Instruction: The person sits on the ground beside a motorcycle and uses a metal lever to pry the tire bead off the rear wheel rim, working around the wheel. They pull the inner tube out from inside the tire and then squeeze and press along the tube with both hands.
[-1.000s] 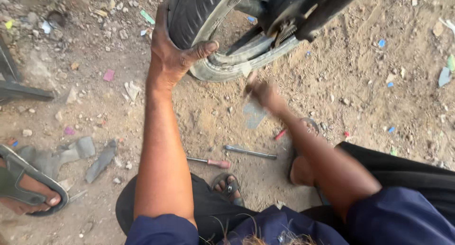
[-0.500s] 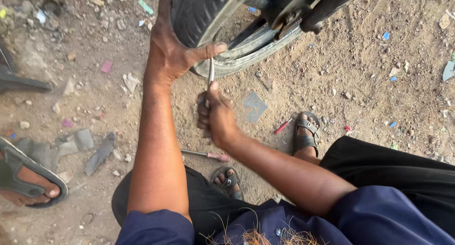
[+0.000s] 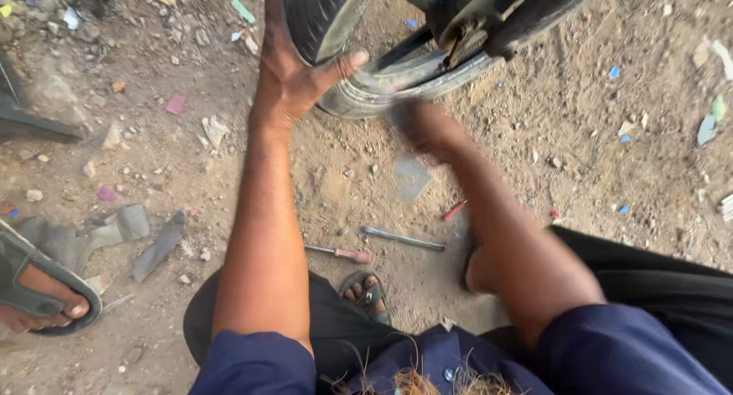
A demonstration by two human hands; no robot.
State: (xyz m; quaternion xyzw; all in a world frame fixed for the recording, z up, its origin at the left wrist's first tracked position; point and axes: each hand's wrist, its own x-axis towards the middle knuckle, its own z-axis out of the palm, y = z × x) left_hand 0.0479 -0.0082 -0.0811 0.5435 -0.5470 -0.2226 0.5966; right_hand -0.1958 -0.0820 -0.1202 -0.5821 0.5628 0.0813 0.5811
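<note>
Matt, grooved black rubber tyre [image 3: 321, 13]; dull grey metal rod [image 3: 402, 238]; rough, gritty dirt ground [image 3: 580, 135].

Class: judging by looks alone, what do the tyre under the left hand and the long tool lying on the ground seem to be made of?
Tyre: probably black rubber, matte and dusty, with moulded tread grooves. Long tool: likely steel, a slim grey bar with a dull metallic sheen. The left hand presses on the tyre's tread.

Outdoor dirt yard, plain daylight

Sandy ground [image 3: 611, 150] littered with small stones [image 3: 46, 1] far left, plus colourful plastic scraps [image 3: 710, 108] scattered right.
</note>
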